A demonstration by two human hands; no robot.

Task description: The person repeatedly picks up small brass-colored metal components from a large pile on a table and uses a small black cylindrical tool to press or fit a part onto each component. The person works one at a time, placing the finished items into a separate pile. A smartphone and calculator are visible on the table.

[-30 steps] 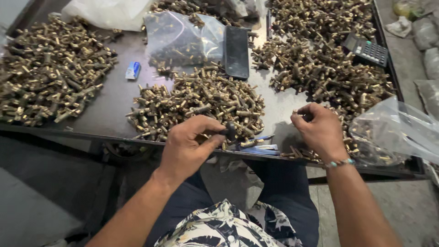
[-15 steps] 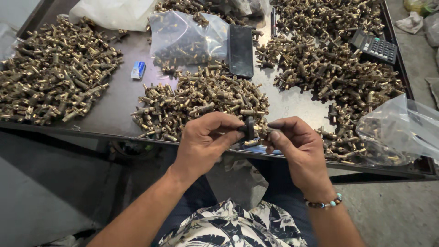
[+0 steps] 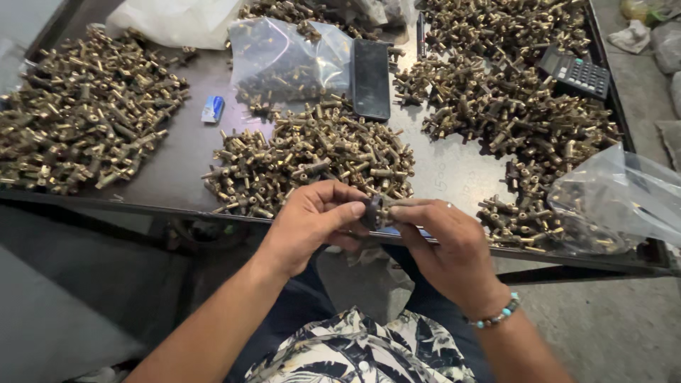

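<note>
Several heaps of brass fittings spread over dark metal table, front edge just behind both hands. Largest heap at far left, running nearly to table's left edge. Second broad heap along right side, reaching toward right rim. Middle heap directly beyond hands, its near fringe close to front edge. Bare strip of tabletop between left and middle heaps; another bare patch right of middle heap. Open room below front edge, over lap, where hands worked.

Clear plastic bag at right front corner, holding fittings, overhanging table edge. Second clear bag behind middle heap, part filled. Black phone flat beside that bag. Black calculator near right rim. Small blue-and-white object on bare strip.

Left hand and right hand met just in front of table edge, fingertips pinched on one small fitting held between them. Fitting dark and brassy, short, mostly hidden by fingers; exact shape not made out. Beaded bracelet on right wrist.
</note>
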